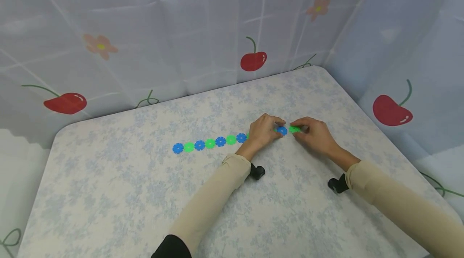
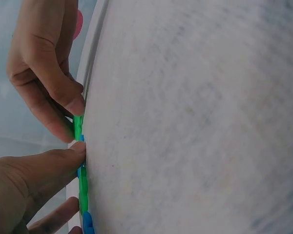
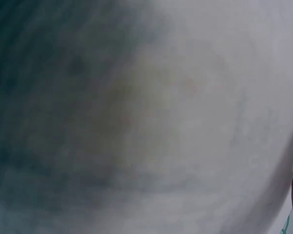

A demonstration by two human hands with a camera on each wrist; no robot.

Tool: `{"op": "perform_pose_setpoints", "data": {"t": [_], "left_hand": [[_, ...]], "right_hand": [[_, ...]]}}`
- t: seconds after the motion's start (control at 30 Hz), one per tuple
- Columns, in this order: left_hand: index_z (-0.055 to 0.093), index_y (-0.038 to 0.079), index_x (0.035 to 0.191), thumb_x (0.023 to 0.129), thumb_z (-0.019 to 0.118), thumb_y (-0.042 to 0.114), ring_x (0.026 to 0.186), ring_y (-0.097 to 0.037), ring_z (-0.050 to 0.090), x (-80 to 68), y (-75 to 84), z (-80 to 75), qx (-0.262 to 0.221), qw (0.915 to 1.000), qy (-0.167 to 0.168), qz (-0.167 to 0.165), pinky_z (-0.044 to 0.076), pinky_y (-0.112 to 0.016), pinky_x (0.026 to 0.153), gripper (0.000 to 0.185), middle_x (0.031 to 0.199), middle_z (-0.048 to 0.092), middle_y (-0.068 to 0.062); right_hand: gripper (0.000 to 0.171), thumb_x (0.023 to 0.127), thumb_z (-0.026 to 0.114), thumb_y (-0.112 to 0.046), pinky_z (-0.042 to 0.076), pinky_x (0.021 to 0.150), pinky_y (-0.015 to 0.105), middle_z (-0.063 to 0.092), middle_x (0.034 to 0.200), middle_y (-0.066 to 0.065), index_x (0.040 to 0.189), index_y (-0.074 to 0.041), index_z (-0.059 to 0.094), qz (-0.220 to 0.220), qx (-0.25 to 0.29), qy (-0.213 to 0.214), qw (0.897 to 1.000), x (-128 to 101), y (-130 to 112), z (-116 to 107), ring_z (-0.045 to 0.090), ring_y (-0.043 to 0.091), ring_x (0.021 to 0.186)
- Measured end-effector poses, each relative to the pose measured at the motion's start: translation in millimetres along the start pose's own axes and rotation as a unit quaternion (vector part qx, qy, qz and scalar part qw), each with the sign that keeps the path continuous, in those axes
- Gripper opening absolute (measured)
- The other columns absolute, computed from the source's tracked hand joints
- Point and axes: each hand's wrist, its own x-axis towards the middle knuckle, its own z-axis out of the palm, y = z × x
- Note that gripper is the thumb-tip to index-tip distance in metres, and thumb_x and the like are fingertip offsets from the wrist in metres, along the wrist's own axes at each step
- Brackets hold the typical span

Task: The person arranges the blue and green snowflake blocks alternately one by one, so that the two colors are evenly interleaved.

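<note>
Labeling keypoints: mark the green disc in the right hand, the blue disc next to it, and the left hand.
green disc (image 1: 295, 129), head view, its exposed middle.
blue disc (image 1: 282, 130), head view, its centre.
left hand (image 1: 262, 132), head view, back of hand.

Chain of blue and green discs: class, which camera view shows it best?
The head view: the chain of discs lies in full on the table. The left wrist view shows it edge-on; the right wrist view is mostly blur.

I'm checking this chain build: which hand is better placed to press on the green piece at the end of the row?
The right hand, probably: its grip already pinches the green plastic snowflake disc at the row's end, while the left hand pins the neighbouring blue plastic snowflake disc to the floral tabletop.
</note>
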Motion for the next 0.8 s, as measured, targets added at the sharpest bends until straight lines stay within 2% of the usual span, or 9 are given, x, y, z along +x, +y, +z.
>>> {"op": "perform_pose_setpoints", "data": {"t": [0.3,0.8], "left_hand": [[0.066,0.029,0.109,0.074,0.074,0.028,0.108,-0.008,0.052,-0.6,-1.9,-0.3,0.003,1.0,0.001,-0.007,0.048,-0.031,0.081,0.036,0.108,0.062,0.012],[0.066,0.029,0.109,0.074,0.074,0.027,0.108,-0.009,0.053,-1.4,-5.5,-2.0,0.001,0.9996,0.006,-0.027,0.049,-0.03,0.08,0.036,0.11,0.062,0.011]], "right_hand": [[0.032,0.082,0.065,-0.014,0.051,0.068,0.038,0.058,0.118,0.011,0.113,-0.009,0.063,0.03,0.008,-0.01,0.999,7.6,-4.4,4.0,0.061,0.025,0.083],[0.035,0.082,0.066,-0.017,0.052,0.065,0.038,0.059,0.117,0.015,0.116,-0.01,0.062,0.038,0.016,-0.025,0.999,15.4,-5.4,8.5,0.063,0.028,0.086]]}}
